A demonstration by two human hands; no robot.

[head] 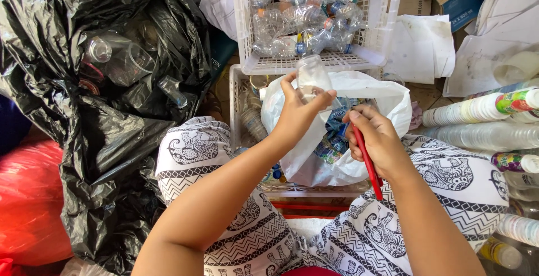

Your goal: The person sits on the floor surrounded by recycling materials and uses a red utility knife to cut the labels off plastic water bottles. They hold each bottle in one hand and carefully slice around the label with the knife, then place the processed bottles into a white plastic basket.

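My left hand (296, 113) grips a clear plastic bottle (312, 75) and holds it above a white plastic bag (359, 93). The bag's mouth is open and holds colourful torn labels (331, 141). My right hand (375, 138) is closed around a thin red tool (368, 166), cutter or pen I cannot tell, at the bag's right edge. Both forearms reach over my knees, which are covered in white cloth with black elephant print (193, 147).
A white crate (314, 62) full of clear bottles stands ahead; another crate (238, 107) lies under the bag. A big black bag (112, 135) with clear cups is at the left, a red bag (28, 197) beyond it. Stacked cups and bottles (483, 135) lie at the right.
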